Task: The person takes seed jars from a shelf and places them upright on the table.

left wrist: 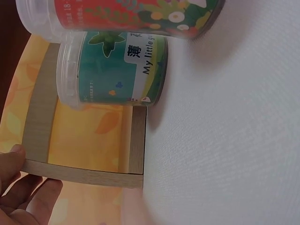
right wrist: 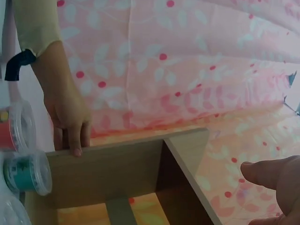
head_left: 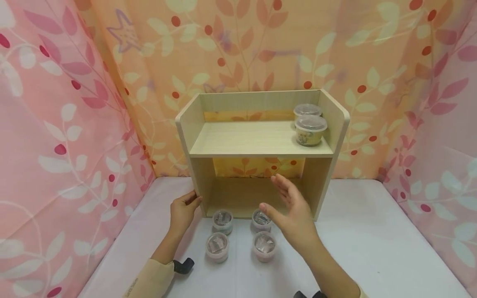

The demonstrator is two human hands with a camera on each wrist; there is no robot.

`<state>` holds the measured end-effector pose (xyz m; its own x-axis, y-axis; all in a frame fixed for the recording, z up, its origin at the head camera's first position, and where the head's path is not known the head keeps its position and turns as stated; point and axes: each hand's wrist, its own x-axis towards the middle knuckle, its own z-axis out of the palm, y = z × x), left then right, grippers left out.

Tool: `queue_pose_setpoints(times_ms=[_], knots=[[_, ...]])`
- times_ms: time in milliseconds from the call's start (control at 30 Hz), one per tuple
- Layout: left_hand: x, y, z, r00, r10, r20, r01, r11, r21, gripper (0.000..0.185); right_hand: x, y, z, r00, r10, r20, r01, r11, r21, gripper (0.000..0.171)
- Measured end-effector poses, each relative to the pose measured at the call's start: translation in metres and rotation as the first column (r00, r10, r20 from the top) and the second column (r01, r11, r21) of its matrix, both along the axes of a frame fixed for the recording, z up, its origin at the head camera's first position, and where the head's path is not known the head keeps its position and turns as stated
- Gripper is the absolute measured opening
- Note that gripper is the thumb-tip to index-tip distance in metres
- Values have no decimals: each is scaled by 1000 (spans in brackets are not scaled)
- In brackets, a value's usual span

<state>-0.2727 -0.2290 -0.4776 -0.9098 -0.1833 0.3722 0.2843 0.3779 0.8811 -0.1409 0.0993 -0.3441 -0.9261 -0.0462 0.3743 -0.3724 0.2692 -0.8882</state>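
Floral cloth (head_left: 253,45) backs the shelf (head_left: 242,138) left fingers (left wrist: 44,200) grip, right fingers (head_left: 290,189) apart (only left wrist view shows readable jar (left wrist: 110,70) lettering).

Shelf (head_left: 242,138): pale woodgrain. Back curtain (head_left: 246,49): orange, leafy. Counter (head_left: 372,248): white. Front left tub (left wrist: 136,14): red floral label. Rear left tub (left wrist: 103,70): teal label.

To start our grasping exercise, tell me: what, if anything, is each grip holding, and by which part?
The left grip holds the shelf by the lower front edge of its left side board. The right grip holds nothing.
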Motion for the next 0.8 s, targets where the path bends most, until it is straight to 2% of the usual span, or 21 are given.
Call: queue_pose_setpoints(times_ms=[367, 533, 800], knots=[[1, 2, 0, 1000, 25, 4, -25, 1000, -13, 30, -5, 51, 49, 983, -182, -23, 183, 982, 49, 92], [1, 2, 1, 999, 47, 7, -46, 998, -40, 31, -17, 69, 67, 980, -198, -25, 199, 979, 53, 97], [3, 3, 3, 999, 40, 6, -40, 998, -41, 32, -39, 82, 89, 974, -223, 40, 219, 972, 85, 106]])
